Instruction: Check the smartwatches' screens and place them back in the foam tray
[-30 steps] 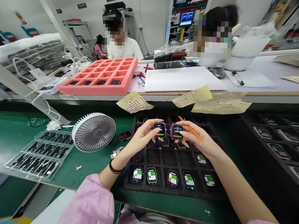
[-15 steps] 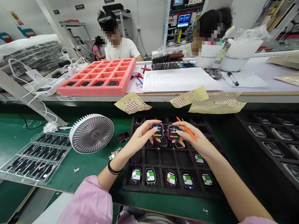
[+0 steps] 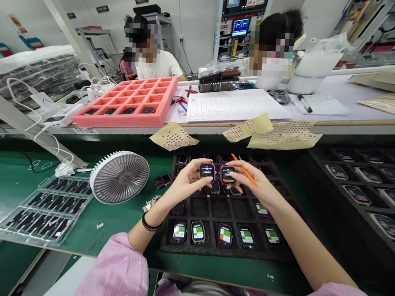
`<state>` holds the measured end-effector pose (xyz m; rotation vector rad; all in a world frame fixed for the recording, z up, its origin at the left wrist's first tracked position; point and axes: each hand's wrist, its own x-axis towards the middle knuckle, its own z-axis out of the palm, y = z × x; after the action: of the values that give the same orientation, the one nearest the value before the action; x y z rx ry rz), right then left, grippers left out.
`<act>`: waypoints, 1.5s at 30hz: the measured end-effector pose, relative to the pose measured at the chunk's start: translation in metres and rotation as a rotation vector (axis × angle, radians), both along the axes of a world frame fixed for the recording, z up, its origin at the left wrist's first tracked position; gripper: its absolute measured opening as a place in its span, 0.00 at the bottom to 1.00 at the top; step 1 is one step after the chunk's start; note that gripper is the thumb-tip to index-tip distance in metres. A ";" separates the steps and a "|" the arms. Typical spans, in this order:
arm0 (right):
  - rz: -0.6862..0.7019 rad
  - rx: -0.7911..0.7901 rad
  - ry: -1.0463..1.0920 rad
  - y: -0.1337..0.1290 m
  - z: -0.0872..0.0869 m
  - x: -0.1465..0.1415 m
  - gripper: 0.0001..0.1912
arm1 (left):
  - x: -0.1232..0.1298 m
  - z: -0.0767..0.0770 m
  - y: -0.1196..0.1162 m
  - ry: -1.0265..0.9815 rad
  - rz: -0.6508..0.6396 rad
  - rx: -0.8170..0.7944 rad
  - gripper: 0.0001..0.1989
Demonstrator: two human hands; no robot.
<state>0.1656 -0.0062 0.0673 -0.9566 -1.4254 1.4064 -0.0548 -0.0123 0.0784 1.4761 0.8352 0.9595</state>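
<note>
My left hand is closed on a smartwatch body without a strap, its thumb at the lower edge of the lit screen. A second smartwatch is gripped in my right hand, with the thumb over its screen. An orange pen-like stick is tucked between the fingers of that hand. Both watches are held side by side, screens up, over a black foam tray. In the tray's front row lie several watches with green-and-white screens, such as one watch showing an orange patch.
A round white fan stands left of the tray, beyond a clear plastic tray of black parts. Two dark watches lie near the fan. Another black tray of watches is on the right. A pink foam tray sits on the shelf.
The left watch's screen has lost its coloured bottom strip, and my left thumb has moved down to its lower edge. The right watch stays in hand. The view has shifted slightly.
</note>
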 end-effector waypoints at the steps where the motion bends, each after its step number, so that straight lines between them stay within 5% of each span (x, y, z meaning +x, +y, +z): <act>1: 0.002 0.001 -0.002 0.000 0.000 0.000 0.18 | 0.000 0.000 0.000 -0.001 0.002 0.002 0.22; 20: 0.114 0.015 -0.037 0.000 -0.001 0.003 0.23 | 0.002 -0.002 0.005 -0.034 0.035 0.006 0.18; 36: -0.041 0.014 0.013 0.000 -0.006 0.000 0.17 | 0.004 -0.003 0.007 -0.006 0.113 -0.012 0.16; 45: -0.036 0.006 0.004 0.004 -0.006 0.002 0.17 | 0.001 -0.009 0.011 0.033 -0.004 -0.026 0.18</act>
<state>0.1676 -0.0022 0.0612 -0.9702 -1.4025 1.3762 -0.0537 -0.0012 0.0697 1.4742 0.8653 0.9210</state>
